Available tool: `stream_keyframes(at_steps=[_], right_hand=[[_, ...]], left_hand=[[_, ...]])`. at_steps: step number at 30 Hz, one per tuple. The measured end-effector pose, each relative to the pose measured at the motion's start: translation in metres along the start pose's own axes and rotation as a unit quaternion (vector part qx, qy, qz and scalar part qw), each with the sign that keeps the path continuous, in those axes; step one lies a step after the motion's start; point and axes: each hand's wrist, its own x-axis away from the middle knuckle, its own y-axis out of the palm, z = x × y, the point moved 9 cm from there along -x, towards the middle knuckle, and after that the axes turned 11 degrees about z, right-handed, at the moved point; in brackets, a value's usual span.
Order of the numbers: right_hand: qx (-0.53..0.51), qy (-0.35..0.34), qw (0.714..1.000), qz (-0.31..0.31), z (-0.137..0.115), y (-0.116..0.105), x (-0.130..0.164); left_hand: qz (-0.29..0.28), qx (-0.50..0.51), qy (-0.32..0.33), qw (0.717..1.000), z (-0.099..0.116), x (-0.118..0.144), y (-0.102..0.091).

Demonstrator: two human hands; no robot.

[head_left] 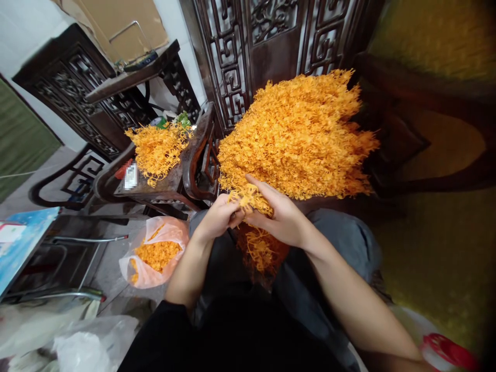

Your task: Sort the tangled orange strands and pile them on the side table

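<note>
Orange branching sprigs (pixel 253 199) are bunched between the two hands, near the middle of the view. At the bunch's 9 o'clock side the left hand (pixel 221 216) is curled in, apparently pinching it between thumb and fingers; at 4 o'clock the right hand (pixel 284 216) is half closed around it, thumb and fingers parted. A large orange heap (pixel 298 137) spreads from 12 to 2 o'clock, close to the right fingertips, so a careless outward sweep could snag its spiky tips and drag some down. Loosening the right hand's grip might spill strands into the reddish see-through bag or container (pixel 279 245) at 6 o'clock, or onto the trousers (pixel 341 232). Pulling hard could snap thin branches, if brittle. The pink plastic bag (pixel 149 279) at 8 o'clock could tip if a foot caught it.
</note>
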Motion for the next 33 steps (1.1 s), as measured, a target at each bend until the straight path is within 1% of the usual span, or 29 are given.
stream_keyframes(at_steps=[3,6,8,9,10,11,13,15,16,19,21,23,25,26,28,29,30,31,33], right_hand=[[0.023,-0.045,0.995,0.082,-0.001,-0.009,-0.003],[0.038,-0.097,0.983,0.149,-0.005,-0.015,-0.006],[0.019,-0.085,0.979,0.182,-0.001,-0.02,-0.007],[-0.003,-0.06,0.978,0.199,0.004,-0.023,-0.007],[-0.033,-0.021,0.978,0.207,0.011,-0.025,-0.007],[-0.072,0.027,0.976,0.204,0.02,-0.023,-0.007],[-0.16,0.134,0.963,0.17,0.039,-0.011,-0.005],[-0.243,0.219,0.935,0.141,0.053,0.004,-0.002],[-0.279,0.248,0.917,0.142,0.057,0.009,-0.001],[-0.363,0.306,0.863,0.174,0.068,0.018,0.001],[-0.376,0.327,0.847,0.187,0.071,0.021,0.002],[-0.366,0.331,0.847,0.197,0.073,0.021,0.002],[-0.361,0.321,0.851,0.206,0.073,0.017,0.004],[-0.361,0.314,0.852,0.214,0.074,0.014,0.007],[-0.346,0.294,0.856,0.246,0.077,0.001,0.016],[-0.331,0.286,0.861,0.261,0.079,-0.007,0.022],[-0.314,0.279,0.867,0.268,0.08,-0.013,0.026],[-0.297,0.27,0.877,0.264,0.079,-0.018,0.029],[-0.262,0.243,0.906,0.228,0.07,-0.022,0.028]], left_hand=[[-0.04,0.069,-0.028,0.996,0.006,0.002,0.01],[-0.092,0.083,-0.079,0.989,0.007,0.007,0.019],[-0.102,0.065,-0.102,0.988,0.007,0.01,0.018],[-0.091,0.058,-0.102,0.989,0.009,0.01,0.016],[-0.068,0.055,-0.091,0.992,0.011,0.009,0.012],[-0.031,0.055,-0.07,0.996,0.015,0.006,0.006],[0.058,0.056,-0.008,0.997,0.024,0.001,-0.005],[0.145,0.058,0.056,0.986,0.03,-0.002,-0.013],[0.18,0.058,0.08,0.979,0.031,-0.003,-0.015],[0.265,0.059,0.133,0.953,0.028,-0.002,-0.017],[0.304,0.058,0.155,0.938,0.026,0.0,-0.017],[0.323,0.071,0.161,0.93,0.024,-0.002,-0.021],[0.345,0.136,0.151,0.916,0.021,-0.007,-0.033],[0.364,0.188,0.144,0.901,0.02,-0.009,-0.043],[0.406,0.296,0.134,0.854,0.018,-0.014,-0.067],[0.419,0.324,0.134,0.837,0.02,-0.016,-0.076],[0.418,0.328,0.137,0.836,0.024,-0.019,-0.081],[0.404,0.313,0.139,0.848,0.029,-0.022,-0.08],[0.367,0.26,0.149,0.881,0.039,-0.025,-0.07]])
